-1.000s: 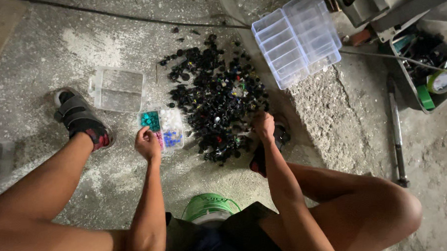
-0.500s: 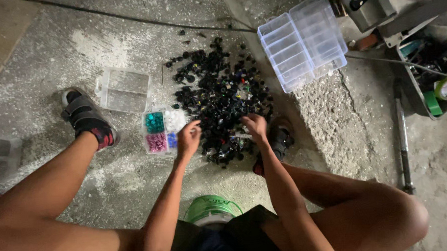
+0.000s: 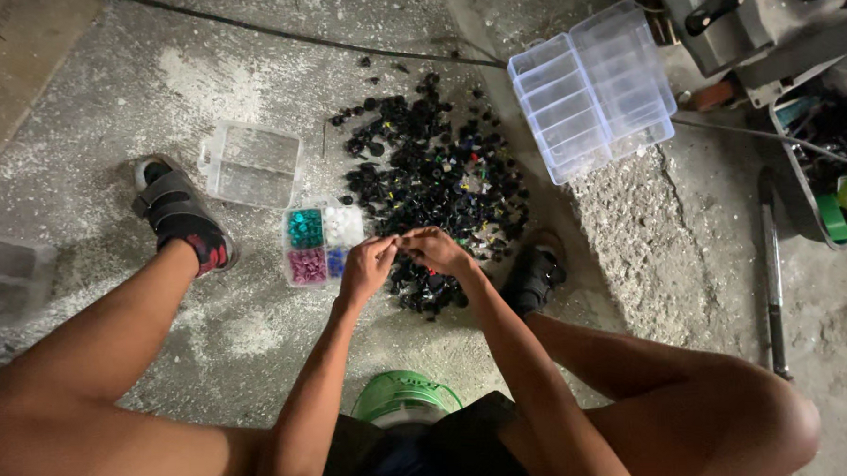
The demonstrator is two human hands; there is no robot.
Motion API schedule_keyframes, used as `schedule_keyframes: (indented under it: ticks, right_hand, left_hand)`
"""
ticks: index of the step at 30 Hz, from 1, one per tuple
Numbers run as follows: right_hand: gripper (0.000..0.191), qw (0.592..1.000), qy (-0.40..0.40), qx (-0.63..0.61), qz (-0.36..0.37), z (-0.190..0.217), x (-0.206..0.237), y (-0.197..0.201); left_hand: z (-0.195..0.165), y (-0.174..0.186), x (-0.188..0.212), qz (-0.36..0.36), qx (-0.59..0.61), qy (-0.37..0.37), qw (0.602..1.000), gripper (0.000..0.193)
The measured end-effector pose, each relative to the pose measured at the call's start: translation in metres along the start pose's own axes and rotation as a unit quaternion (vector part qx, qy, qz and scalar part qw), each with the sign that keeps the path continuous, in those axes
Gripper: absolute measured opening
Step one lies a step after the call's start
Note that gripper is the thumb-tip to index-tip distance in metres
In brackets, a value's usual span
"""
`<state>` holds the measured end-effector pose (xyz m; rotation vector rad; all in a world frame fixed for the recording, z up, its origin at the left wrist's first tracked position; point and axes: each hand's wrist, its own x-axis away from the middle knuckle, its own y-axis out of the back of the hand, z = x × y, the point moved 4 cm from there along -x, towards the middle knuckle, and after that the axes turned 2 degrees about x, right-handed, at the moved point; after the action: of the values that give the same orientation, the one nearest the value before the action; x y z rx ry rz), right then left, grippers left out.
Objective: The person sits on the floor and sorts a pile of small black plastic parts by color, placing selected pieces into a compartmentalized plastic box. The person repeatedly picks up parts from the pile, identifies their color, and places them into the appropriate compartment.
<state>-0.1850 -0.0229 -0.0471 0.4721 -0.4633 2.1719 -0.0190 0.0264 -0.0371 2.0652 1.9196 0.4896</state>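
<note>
Fingers (image 3: 397, 241) of both hands meet tip to tip over the near edge of the pile of small black parts (image 3: 436, 186). Left hand (image 3: 368, 268) and right hand (image 3: 440, 251) are curled in, pinched together at one spot; whatever's between them is too small for me to make out, so I can't tell if they've got a piece.

Pile sits mid-floor, mostly black bits with a few coloured ones mixed in, spreading away from the hands toward the far edge of the concrete floor (image 3: 248, 56).

Just left of the left hand: small clear sorting box (image 3: 322, 246) with teal, white, pink and blue compartments. Beyond it, an empty clear tray (image 3: 250, 165).

Far right of the pile: large clear compartment organizer (image 3: 592, 89), tilted, resting on the rough raised strip of concrete.

Left foot in a grey strapped sandal (image 3: 179, 211), right foot in a dark sandal (image 3: 535, 273) touching the pile's near-right edge. Green round lid (image 3: 403, 396) between the knees. Black cable (image 3: 276, 37) runs along the far edge.
</note>
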Motion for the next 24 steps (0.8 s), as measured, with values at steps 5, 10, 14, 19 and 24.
schedule_keyframes:
  ticks: [5, 10, 14, 19, 24]
  right_hand:
    - [0.015, 0.984, -0.085, -0.156, -0.003, -0.014, 0.0, -0.012]
    - [0.02, 0.953, 0.002, -0.223, -0.206, -0.017, -0.005, 0.034]
    - [0.018, 0.894, 0.09, -0.057, -0.436, -0.011, 0.018, 0.099]
    - [0.018, 0.842, 0.045, 0.183, -0.506, -0.01, 0.034, 0.131]
    - [0.015, 0.826, 0.121, 0.296, -0.465, 0.004, 0.022, 0.135]
  left_hand:
    - [0.001, 0.005, 0.011, 0.011, -0.16, -0.051, 0.986, 0.027]
    - [0.029, 0.033, 0.016, -0.034, -0.201, 0.036, 0.978, 0.03]
    - [0.047, 0.054, 0.028, -0.081, -0.209, 0.059, 0.973, 0.028]
    - [0.057, 0.057, 0.028, -0.18, -0.196, 0.123, 0.956, 0.019]
    - [0.05, 0.054, 0.015, -0.197, -0.177, 0.081, 0.961, 0.02]
